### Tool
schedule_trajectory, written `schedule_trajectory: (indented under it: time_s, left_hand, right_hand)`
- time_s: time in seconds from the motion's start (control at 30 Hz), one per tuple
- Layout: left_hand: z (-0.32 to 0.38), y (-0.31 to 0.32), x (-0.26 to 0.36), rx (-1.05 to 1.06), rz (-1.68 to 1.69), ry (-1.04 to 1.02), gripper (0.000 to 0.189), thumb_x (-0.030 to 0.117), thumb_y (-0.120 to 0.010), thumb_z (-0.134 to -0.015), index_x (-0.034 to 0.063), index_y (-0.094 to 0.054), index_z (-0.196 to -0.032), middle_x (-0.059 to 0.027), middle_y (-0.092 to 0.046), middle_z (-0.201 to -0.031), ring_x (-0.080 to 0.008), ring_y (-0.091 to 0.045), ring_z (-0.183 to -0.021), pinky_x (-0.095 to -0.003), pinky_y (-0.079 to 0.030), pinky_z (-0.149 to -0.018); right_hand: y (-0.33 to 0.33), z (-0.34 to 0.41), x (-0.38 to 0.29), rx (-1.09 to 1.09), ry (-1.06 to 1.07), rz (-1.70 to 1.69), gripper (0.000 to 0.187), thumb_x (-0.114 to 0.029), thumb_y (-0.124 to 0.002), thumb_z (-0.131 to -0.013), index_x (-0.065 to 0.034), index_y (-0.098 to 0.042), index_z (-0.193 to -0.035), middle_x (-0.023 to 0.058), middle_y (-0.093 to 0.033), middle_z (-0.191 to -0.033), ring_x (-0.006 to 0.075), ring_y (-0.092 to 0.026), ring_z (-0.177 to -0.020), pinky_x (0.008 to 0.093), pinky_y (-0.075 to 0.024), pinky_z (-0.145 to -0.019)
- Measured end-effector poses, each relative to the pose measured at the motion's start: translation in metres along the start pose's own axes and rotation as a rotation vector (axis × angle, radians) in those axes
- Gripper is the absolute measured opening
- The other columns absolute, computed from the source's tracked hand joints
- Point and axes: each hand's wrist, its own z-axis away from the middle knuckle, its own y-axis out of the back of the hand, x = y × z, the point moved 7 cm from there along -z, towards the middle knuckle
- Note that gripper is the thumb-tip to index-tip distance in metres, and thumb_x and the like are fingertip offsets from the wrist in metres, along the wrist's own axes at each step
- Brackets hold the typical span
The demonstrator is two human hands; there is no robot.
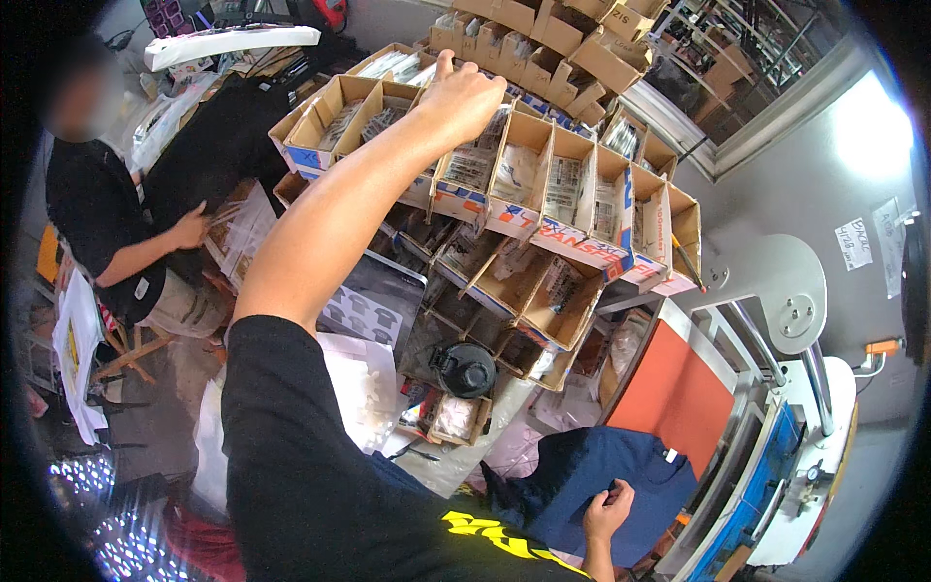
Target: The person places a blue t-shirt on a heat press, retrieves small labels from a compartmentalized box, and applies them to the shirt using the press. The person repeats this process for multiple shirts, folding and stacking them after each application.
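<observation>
My left hand (464, 98) reaches far forward over a divided cardboard box (574, 241), above its middle compartments. Its fingers bend downward and their tips are partly hidden, so what they touch cannot be told. Flat printed sheets in clear sleeves (465, 169) fill compartments around it. Down at the lower right, my right hand (609, 509) rests with curled fingers over a navy T-shirt (567, 473). Something dark shows between thumb and fingers; whether it is gripped cloth is unclear. The shirt lies partly over the orange pad (676, 385) of a heat press.
More cardboard bins (509, 54) rise at the back, with others (560, 309) below. A black-lidded container (465, 369) stands near a small box (460, 418). The heat press arm (796, 291) overhangs at right. At left sits another person (94, 218), hand near papers.
</observation>
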Motion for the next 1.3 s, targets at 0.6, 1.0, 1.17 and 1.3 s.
schedule_trajectory:
  time_s: [0.6, 1.0, 1.17, 1.3]
  left_hand:
    - [0.006, -0.035, 0.025, -0.588, -0.119, -0.203, 0.036, 0.002, -0.061, -0.082, -0.0020, -0.066, -0.118, -0.0215, -0.070, -0.116, -0.0357, -0.056, -0.127, -0.0605, -0.031, -0.115]
    - [0.013, -0.043, 0.036, -0.708, -0.251, -0.144, 0.047, 0.000, -0.067, -0.077, -0.0011, -0.069, -0.123, -0.0146, -0.063, -0.136, -0.0355, -0.039, -0.144, -0.0662, -0.016, -0.120]
    - [0.004, -0.040, 0.039, -0.752, -0.137, -0.088, 0.051, -0.003, -0.060, -0.076, 0.0007, -0.067, -0.126, -0.0178, -0.059, -0.141, -0.0392, -0.039, -0.144, -0.0716, -0.017, -0.116]
    - [-0.005, -0.058, 0.028, -0.776, -0.146, -0.071, 0.044, 0.004, -0.056, -0.081, 0.0014, -0.068, -0.124, -0.0205, -0.059, -0.141, -0.0405, -0.045, -0.140, -0.0736, -0.018, -0.115]
  right_hand:
    - [-0.006, -0.001, -0.004, 0.071, -0.017, 0.010, 0.031, -0.002, -0.055, -0.074, 0.0036, -0.057, -0.105, 0.0155, -0.048, -0.087, 0.0316, -0.049, -0.079, 0.0416, -0.0430, -0.073]
    - [-0.011, 0.004, 0.001, 0.137, 0.026, 0.067, 0.031, -0.002, -0.055, -0.074, 0.0040, -0.058, -0.105, 0.0176, -0.051, -0.089, 0.0352, -0.052, -0.082, 0.0439, -0.0443, -0.076]
    - [-0.008, 0.006, -0.001, 0.163, 0.041, 0.051, 0.032, -0.001, -0.055, -0.074, 0.0030, -0.059, -0.105, 0.0165, -0.049, -0.087, 0.0339, -0.050, -0.079, 0.0435, -0.0442, -0.076]
    - [-0.006, 0.003, -0.009, 0.164, 0.041, 0.041, 0.032, -0.002, -0.056, -0.075, 0.0026, -0.059, -0.106, 0.0164, -0.050, -0.088, 0.0337, -0.051, -0.080, 0.0436, -0.0443, -0.076]
